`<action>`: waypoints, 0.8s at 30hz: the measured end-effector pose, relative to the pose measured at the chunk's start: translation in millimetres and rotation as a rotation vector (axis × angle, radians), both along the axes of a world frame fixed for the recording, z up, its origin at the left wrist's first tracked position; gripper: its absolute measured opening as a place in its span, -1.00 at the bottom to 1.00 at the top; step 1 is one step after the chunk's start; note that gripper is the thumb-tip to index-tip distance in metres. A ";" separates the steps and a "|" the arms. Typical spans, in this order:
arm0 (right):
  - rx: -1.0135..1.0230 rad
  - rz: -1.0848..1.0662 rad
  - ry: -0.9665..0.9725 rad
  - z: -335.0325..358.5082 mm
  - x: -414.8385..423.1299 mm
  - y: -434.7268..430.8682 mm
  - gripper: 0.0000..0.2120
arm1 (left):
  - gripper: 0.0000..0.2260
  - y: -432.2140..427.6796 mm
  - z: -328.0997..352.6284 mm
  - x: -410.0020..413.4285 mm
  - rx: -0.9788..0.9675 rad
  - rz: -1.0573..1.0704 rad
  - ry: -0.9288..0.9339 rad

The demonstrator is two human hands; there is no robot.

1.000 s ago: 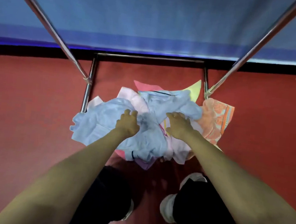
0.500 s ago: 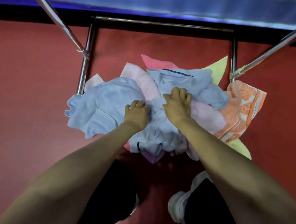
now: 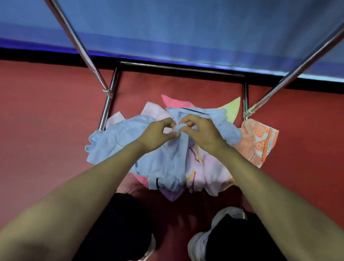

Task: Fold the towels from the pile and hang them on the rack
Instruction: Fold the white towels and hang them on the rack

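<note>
1. You are at the pick-up step: your left grip (image 3: pixel 156 134) and right grip (image 3: pixel 203 133) both pinch a bunched edge of the light blue towel (image 3: pixel 121 144) at frame centre
2. The towel trails lower left from the pinch, over the pile (image 3: pixel 205 171)
3. Next, likely: lift it clear and find its corners before folding

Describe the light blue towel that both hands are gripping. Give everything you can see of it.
The light blue towel looks like soft terry, crumpled and unfolded, with a thin dark stripe near its near edge. It lies on top of the pile on the red floor, at the foot of the rack. The left hand and the right hand each pinch one bunched bit of it. It overlaps a pale pink towel beside it.
</note>
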State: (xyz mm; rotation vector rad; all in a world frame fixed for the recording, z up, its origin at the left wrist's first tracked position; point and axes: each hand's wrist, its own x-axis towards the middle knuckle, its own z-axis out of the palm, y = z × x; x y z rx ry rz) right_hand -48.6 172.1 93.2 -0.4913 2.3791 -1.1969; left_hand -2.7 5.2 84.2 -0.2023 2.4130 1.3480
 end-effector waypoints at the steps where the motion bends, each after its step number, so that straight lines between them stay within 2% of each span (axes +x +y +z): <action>1: -0.028 0.009 0.014 17.8 0.6 3.4 -0.94 | -0.89 1.7 15.9 3.8 0.023 -0.006 0.020; 4: -0.050 -0.008 0.043 68.8 5.7 15.9 -0.93 | -0.79 10.5 67.3 17.4 -0.035 -0.023 0.168; 6: -0.109 -0.055 0.080 100.6 12.1 23.5 -0.88 | -0.74 16.9 101.9 25.4 -0.027 0.040 0.287; 8: -0.222 -0.088 0.129 131.8 22.0 29.4 -0.81 | -0.77 22.1 136.7 32.6 0.077 0.123 0.360; 11: -0.373 -0.118 0.165 169.5 41.6 36.8 -0.80 | -0.87 29.2 180.7 48.7 0.200 0.138 0.431; 15: -0.476 -0.136 0.162 187.4 61.6 39.5 -0.81 | -0.92 35.1 206.9 65.9 0.148 0.078 0.500; 18: -0.440 -0.081 0.101 184.3 62.9 43.8 -0.82 | -0.93 34.6 210.5 66.2 0.144 0.105 0.564; 21: -0.232 0.040 0.145 172.4 56.6 49.7 -0.91 | -0.92 31.1 217.1 57.9 0.304 0.304 0.585; 24: -0.129 -0.018 0.130 154.8 51.3 53.5 -0.91 | -0.94 24.9 219.5 48.9 0.385 0.497 0.621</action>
